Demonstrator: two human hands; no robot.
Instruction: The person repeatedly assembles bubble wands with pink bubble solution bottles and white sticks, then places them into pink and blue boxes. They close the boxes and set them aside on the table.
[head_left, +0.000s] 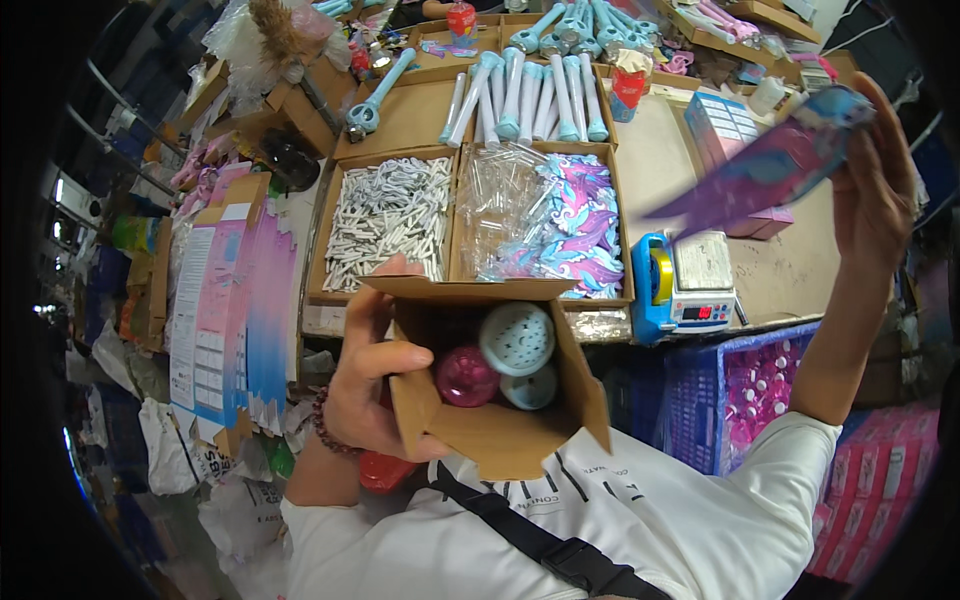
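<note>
My left hand (367, 375) grips an open cardboard box (495, 435) by its left side, mouth tilted up towards me with its flaps spread. Inside it lie a round translucent pink part (466, 376), a light-blue round piece with small holes (517, 339) and a second light-blue piece (529, 388) partly behind that one. My right hand (874, 180), raised at the far right, holds a purple and blue tail-shaped piece (765, 165), blurred and pointing left. It hangs above the digital scale (701, 281).
Cardboard trays hold white cords and sticks (386, 225), clear plastic parts (495, 202), purple-blue wing-like pieces (589, 225) and light-blue wands (551, 94). Flattened printed cartons (225, 300) stack at left. A blue crate (690, 405) with pink bottles stands below the scale; a printed box (724, 127) is behind.
</note>
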